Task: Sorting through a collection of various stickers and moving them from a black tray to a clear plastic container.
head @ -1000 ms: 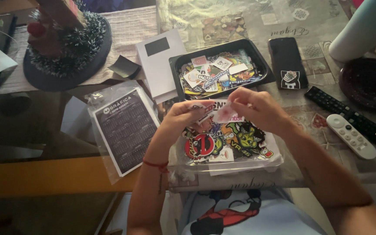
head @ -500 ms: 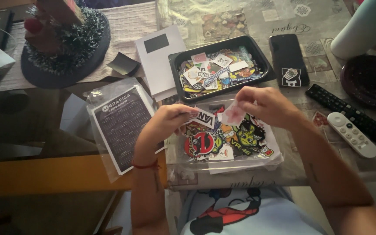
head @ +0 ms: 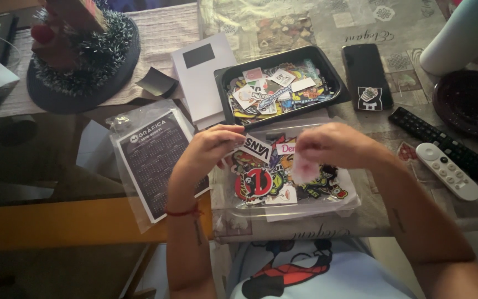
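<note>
Right, both hands are up at the centre of the frame, hovering over a clear plastic sheet covered with bright cartoon stickers (head: pixel 283 182) that lies on the desk (head: pixel 305 33) just in front of the person. The left hand (head: pixel 211 147) has its fingers curled, tips pinched together at the upper left corner of that sheet — what sits between them is too small to make out. The right hand (head: pixel 336 145) is closed on a small pale pink sticker (head: pixel 305 169), which hangs blurred below the fingers, just above the sheet's middle.

Directly above the hands, at the upper centre, sits a black rectangular plastic tray (head: pixel 223 83) heaped with loose stickers of many colours. Touching its left side is a white card booklet with a dark rectangle on its cover (head: pixel 203 83). To the tray's right lies a black smartphone, face down, with a small sticker on its back (head: pixel 366 75).

On the left of the frame, a dark printed calendar card in a clear plastic sleeve (head: pixel 150 160) lies tilted beside the left wrist, which wears a thin red string bracelet (head: pixel 182 212). In the upper left stands a dark round tinsel-trimmed ornament (head: pixel 92 55) on a woven runner.

Over on the right — a long black remote control (head: pixel 443 147) and, just below it, a smaller white remote control (head: pixel 448 170), side by side and both angled. A dark round dish (head: pixel 471 102) sits at the right edge.
</note>
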